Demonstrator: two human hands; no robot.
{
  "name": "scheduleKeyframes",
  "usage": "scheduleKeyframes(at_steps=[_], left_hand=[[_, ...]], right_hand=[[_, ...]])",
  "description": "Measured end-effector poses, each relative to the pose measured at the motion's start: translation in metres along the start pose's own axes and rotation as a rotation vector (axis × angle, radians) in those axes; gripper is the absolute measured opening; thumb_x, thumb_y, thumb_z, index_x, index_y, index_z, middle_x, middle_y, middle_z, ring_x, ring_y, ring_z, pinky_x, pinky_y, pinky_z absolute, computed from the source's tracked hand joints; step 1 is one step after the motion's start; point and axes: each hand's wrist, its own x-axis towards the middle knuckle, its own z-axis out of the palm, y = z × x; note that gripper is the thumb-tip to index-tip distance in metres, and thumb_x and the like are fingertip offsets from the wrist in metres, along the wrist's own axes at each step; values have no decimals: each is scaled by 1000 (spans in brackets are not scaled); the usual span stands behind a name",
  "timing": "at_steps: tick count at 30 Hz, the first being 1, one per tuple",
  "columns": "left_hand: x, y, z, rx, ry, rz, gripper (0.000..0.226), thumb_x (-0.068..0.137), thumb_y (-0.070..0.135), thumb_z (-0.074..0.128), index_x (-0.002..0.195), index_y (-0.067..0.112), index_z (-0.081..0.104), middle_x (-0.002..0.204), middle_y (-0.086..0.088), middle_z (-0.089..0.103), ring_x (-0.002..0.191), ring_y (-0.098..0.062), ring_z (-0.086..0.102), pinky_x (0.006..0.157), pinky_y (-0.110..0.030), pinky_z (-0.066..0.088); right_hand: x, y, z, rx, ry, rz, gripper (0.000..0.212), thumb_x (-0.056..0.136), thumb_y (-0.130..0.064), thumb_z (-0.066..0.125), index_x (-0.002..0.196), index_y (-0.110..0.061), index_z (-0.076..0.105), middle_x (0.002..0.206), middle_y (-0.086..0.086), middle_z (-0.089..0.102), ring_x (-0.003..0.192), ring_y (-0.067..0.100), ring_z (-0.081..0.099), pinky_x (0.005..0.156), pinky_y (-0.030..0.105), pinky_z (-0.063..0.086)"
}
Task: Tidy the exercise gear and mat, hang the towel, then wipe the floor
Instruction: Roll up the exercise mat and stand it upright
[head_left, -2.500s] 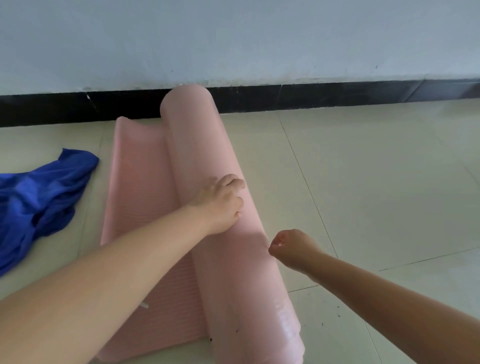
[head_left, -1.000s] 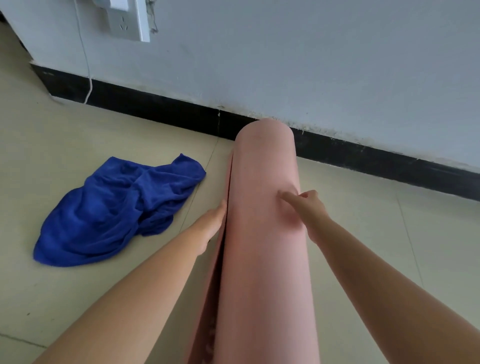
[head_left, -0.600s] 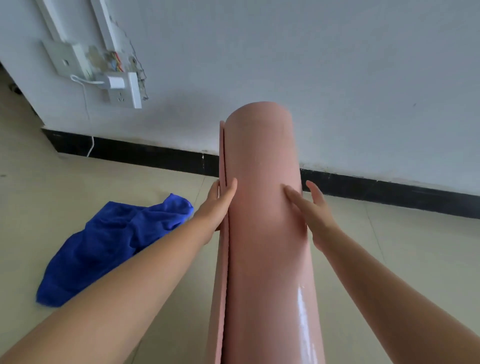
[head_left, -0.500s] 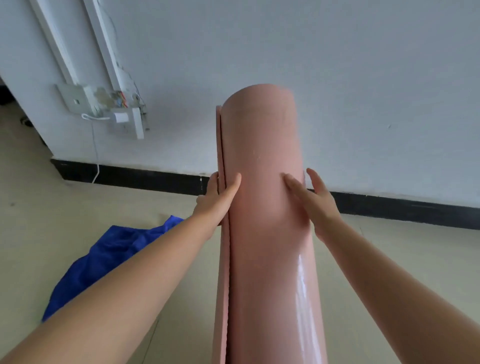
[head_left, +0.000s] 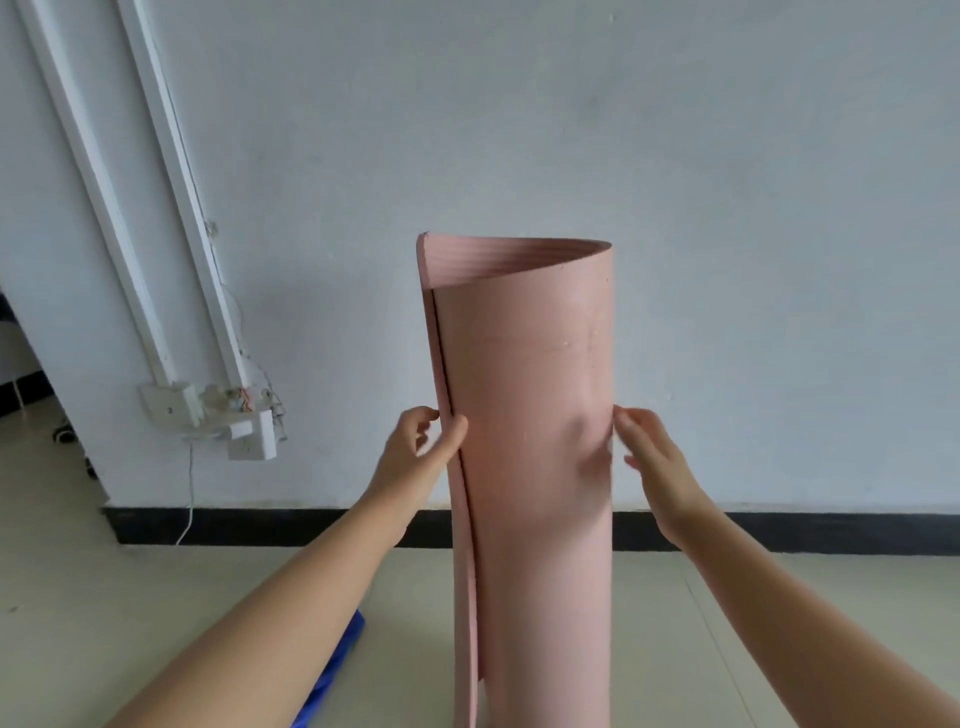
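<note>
Holding rolled pink mat (head_left: 535, 467) upright, frame center.
Left hand (head_left: 415, 457) pinches the loose outer edge; right hand (head_left: 652, 457), fingers relaxed, touches the opposite side.

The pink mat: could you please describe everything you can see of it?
The pink mat is rolled into a loose tube standing upright in front of the wall, its top open and ribbed inside, its smooth outside dented. The outer edge runs down its left side, where the left hand pinches it; the right hand touches the other side.
</note>
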Motion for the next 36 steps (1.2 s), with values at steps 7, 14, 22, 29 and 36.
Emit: scheduleKeyframes(at_steps=[7, 14, 22, 29, 36], left_hand=[[14, 53, 1, -144, 70, 81, 47, 97, 49, 24, 137, 24, 28, 128, -6, 45, 115, -18, 45, 106, -37, 35], [34, 109, 0, -114, 201, 139, 53, 92, 54, 38, 130, 18, 43, 104, 3, 53, 95, -17, 49, 79, -28, 44], [36, 175, -18, 845, -249, -102, 71, 82, 47, 63, 132, 9, 30, 108, -7, 53, 96, -25, 56, 75, -32, 46], [13, 161, 9, 1015, -304, -204, 66, 91, 44, 47, 139, 12, 16, 128, -15, 43, 101, -29, 53, 71, -33, 39], [4, 155, 21, 1084, -277, -184, 50, 93, 35, 42, 130, 4, 27, 127, -18, 41, 113, -33, 46, 75, -35, 38]], right_hand=[[24, -74, -29, 13, 239, -126, 30, 99, -43, 24, 108, -20, 41, 113, 2, 53, 100, 15, 51, 90, 30, 38], [43, -125, -41, -249, 117, 56, 50, 92, -47, 42, 92, 0, 59, 89, 5, 54, 73, 20, 51, 61, 26, 37], [50, -179, -27, -1045, -130, 444, 24, 80, -24, 60, 69, -10, 43, 60, 0, 44, 61, 19, 47, 51, 23, 35], [14, -163, -30, -1111, -162, 594, 44, 88, -51, 44, 104, -10, 36, 91, 5, 56, 82, 26, 52, 67, 30, 37], [5, -150, -31, -1170, -102, 601, 54, 90, -58, 36, 107, -7, 42, 96, 10, 58, 96, 30, 58, 76, 35, 36]])
